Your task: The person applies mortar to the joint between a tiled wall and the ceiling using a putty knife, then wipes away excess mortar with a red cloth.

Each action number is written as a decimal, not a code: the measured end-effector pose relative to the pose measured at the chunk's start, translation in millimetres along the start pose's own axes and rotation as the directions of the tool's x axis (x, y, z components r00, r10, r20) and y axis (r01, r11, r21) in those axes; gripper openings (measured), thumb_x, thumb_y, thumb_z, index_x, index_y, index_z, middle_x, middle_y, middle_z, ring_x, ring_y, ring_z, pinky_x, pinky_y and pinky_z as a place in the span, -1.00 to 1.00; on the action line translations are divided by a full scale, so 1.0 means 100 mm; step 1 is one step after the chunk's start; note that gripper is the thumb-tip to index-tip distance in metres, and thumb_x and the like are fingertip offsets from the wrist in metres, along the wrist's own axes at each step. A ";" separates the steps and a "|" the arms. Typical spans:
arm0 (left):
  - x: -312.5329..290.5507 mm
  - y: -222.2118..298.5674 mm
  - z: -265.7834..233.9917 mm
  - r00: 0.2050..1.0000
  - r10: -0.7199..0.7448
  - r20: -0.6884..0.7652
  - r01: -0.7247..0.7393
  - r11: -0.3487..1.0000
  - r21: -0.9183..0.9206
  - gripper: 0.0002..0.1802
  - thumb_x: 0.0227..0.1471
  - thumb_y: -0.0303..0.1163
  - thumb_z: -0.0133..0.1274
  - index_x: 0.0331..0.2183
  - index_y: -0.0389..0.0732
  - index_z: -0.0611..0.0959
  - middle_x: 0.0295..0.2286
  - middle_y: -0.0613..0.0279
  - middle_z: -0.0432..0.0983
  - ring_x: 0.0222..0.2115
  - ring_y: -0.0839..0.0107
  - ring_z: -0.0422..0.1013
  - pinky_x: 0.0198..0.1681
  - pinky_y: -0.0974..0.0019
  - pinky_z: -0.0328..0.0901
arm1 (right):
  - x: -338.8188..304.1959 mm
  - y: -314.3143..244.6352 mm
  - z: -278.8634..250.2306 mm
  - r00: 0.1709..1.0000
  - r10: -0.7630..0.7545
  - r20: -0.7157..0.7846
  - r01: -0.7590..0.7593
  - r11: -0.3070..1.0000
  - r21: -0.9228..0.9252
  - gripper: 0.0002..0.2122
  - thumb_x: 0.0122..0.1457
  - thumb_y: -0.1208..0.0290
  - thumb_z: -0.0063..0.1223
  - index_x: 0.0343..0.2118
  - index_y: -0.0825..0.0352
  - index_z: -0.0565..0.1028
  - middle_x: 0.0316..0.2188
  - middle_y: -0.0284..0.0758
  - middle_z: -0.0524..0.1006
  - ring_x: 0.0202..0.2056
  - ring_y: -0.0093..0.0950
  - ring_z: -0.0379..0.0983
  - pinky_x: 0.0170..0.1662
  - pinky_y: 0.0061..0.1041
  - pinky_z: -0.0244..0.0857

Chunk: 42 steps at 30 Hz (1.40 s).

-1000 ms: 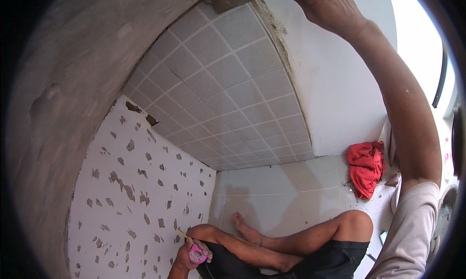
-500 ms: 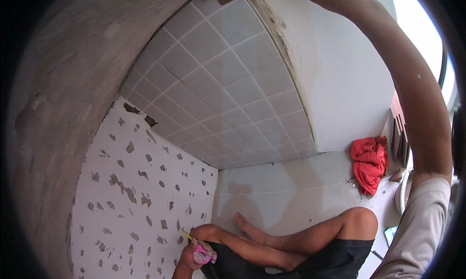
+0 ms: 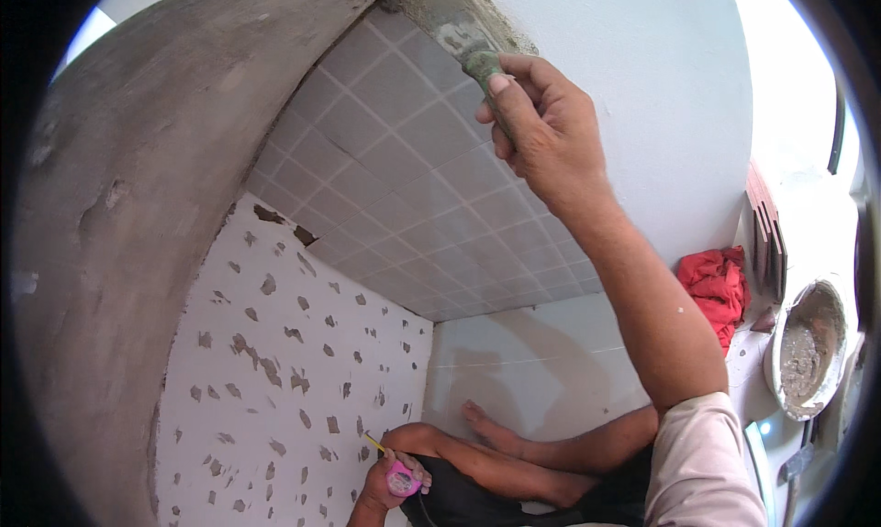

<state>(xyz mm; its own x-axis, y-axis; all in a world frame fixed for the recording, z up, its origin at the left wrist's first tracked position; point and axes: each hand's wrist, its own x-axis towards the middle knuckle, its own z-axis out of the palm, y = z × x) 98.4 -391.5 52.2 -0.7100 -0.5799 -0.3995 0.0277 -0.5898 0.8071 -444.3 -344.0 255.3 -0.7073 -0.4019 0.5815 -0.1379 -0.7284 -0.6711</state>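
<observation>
My right hand (image 3: 562, 137) is closed around the green handle of a trowel (image 3: 479, 66), raised high toward the top. The trowel's blade, smeared with grey mortar, lies at the upper edge of the grey tiles (image 3: 395, 87); whether it touches them I cannot tell. Low down by my knee, my left hand (image 3: 374, 492) grips a pink tape measure (image 3: 402, 480). A short piece of yellow tape sticks out of it toward the white wall (image 3: 294, 371) with chipped grey patches.
Bare grey plaster (image 3: 119, 206) curves up on the left. At the right lie a red cloth (image 3: 711, 284), some upright reddish-brown tile pieces (image 3: 766, 238) and a tub (image 3: 809, 353) with mortar in it. My crossed legs (image 3: 514, 467) rest at the bottom.
My right hand has come down and left into full view with the trowel in it. The view has shifted, bringing the mortar tub into sight. My left hand still holds the tape measure.
</observation>
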 end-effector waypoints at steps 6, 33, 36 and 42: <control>-0.01 -0.04 -0.01 1.000 -0.011 0.019 0.013 0.997 -0.070 -0.40 0.30 0.12 -0.08 -0.31 -0.29 0.65 -0.39 -0.11 0.58 -0.28 -0.16 0.51 -0.27 -0.13 0.43 | 0.26 0.29 0.16 0.978 -0.200 -0.052 0.196 0.977 -0.079 -0.70 0.38 0.36 -0.02 -0.01 0.52 0.51 -0.48 -0.33 0.56 -0.58 -0.71 0.35 -0.54 -0.65 0.25; 0.00 -0.07 -0.03 0.999 0.014 0.051 -0.012 0.999 -0.049 -0.40 0.33 0.12 -0.14 -0.28 -0.27 0.63 -0.39 -0.10 0.55 -0.29 -0.13 0.51 -0.29 -0.13 0.42 | 0.38 0.13 -0.19 0.764 -0.593 0.253 0.581 0.463 -0.669 -0.83 0.30 0.37 0.05 -0.15 0.34 0.51 -0.40 -0.09 0.61 -0.31 -0.10 0.58 -0.21 -0.11 0.40; 0.00 -0.07 -0.04 0.999 0.030 0.039 -0.028 0.998 -0.054 -0.39 0.32 0.14 -0.13 -0.28 -0.27 0.64 -0.40 -0.10 0.55 -0.33 -0.12 0.50 -0.33 -0.12 0.42 | 0.39 0.02 -0.28 0.855 -0.463 0.236 0.490 0.568 -0.661 -0.81 0.30 0.36 0.06 -0.16 0.37 0.57 -0.50 -0.11 0.58 -0.44 -0.21 0.54 -0.30 -0.21 0.38; 0.04 0.02 0.00 0.999 -0.017 0.041 0.019 0.999 -0.047 -0.43 0.34 0.09 -0.13 -0.27 -0.26 0.63 -0.37 -0.10 0.56 -0.28 -0.14 0.51 -0.27 -0.13 0.42 | 0.14 0.46 0.01 0.890 -0.449 0.086 0.427 0.749 -0.507 -0.80 0.31 0.38 0.08 -0.18 0.44 0.56 -0.57 -0.10 0.56 -0.52 -0.33 0.50 -0.39 -0.29 0.34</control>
<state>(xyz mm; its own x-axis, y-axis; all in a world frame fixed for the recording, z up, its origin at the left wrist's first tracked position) 95.9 -394.8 52.5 -0.7383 -0.5468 -0.3949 0.0475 -0.6261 0.7783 -459.9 -383.6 233.5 -0.5078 -0.0783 0.8579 -0.7566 -0.4357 -0.4876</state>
